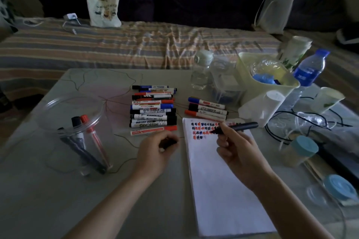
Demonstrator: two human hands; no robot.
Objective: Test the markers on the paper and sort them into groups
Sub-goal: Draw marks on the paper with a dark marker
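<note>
My right hand [236,146] grips a black marker [242,127], its tip touching the white paper [221,180] among rows of red, blue and black test marks [202,129]. My left hand [155,149] lies left of the paper, curled round a dark marker cap [171,142]. A stack of several markers [153,106] lies in the table's middle. Three more markers [206,108] lie just above the paper. A clear plastic cup [77,128] at left holds three markers.
A pale basket [268,81] with bags, a clear bottle [201,70], a blue water bottle [309,68], paper cups, black cables [303,122] and a blue-lidded jar [300,151] crowd the right side. A striped bed with a tote bag [104,8] lies behind the table.
</note>
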